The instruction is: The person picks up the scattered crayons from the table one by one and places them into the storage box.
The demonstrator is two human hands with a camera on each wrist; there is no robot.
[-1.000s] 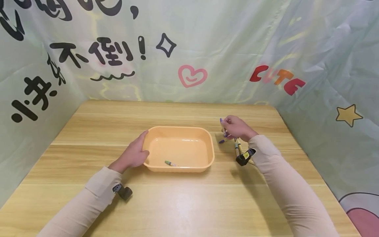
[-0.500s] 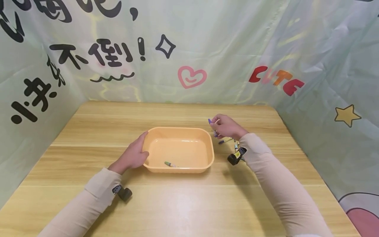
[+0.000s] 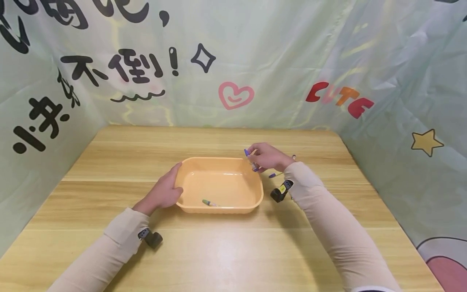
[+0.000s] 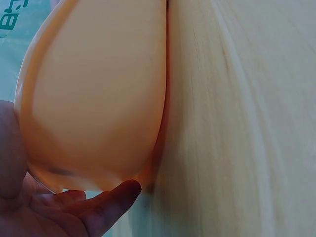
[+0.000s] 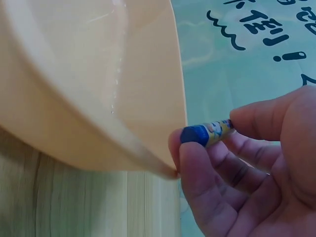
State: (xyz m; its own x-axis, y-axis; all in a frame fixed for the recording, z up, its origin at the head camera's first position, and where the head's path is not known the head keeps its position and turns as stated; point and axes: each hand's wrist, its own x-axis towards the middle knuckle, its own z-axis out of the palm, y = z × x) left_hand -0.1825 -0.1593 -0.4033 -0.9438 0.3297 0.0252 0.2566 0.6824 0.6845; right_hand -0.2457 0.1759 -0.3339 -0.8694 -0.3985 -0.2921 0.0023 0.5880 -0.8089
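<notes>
Table [image 3: 219, 251] nearest, pale wood w/ glare. Then L hand [image 3: 166, 190]: it's gripping the L end of the tub [image 3: 219, 210] at the rim. Tub = orange, prob thin molded plastic, so light, fairly stiff, slick underneath; would likely skid if bumped, so a rim hold makes sense, no hard squeeze needed.

Green crayon [image 3: 208, 202] lies loose inside, close to near wall. Prob rolls easily; take it mid-barrel, fingertip room looks tight on the wall side.

R hand [image 3: 268, 157] is at tub's far R corner, pinching a blue crayon [image 5: 195, 134] btwn thumb + fingertips. Crayon's tilted, right by the rim; can't tell if it touches. R wrist view shows blue end + printed wrapper. Est: v. light, rigid, smooth/waxy, could snap under side load. Best hold = gentle pinch on the wrapper, approx mid-length; ends prob slip.

Off to the R, a dark-tipped crayon [image 3: 276, 174] on table, partly behind the R sleeve [image 3: 328, 211]. Another crayon [image 3: 294, 157] sticks out past that sleeve, mostly hidden. Total count unk. Should handle same as the held one.

Printed cloth [image 3: 277, 48] at back, n/a for grip.
</notes>
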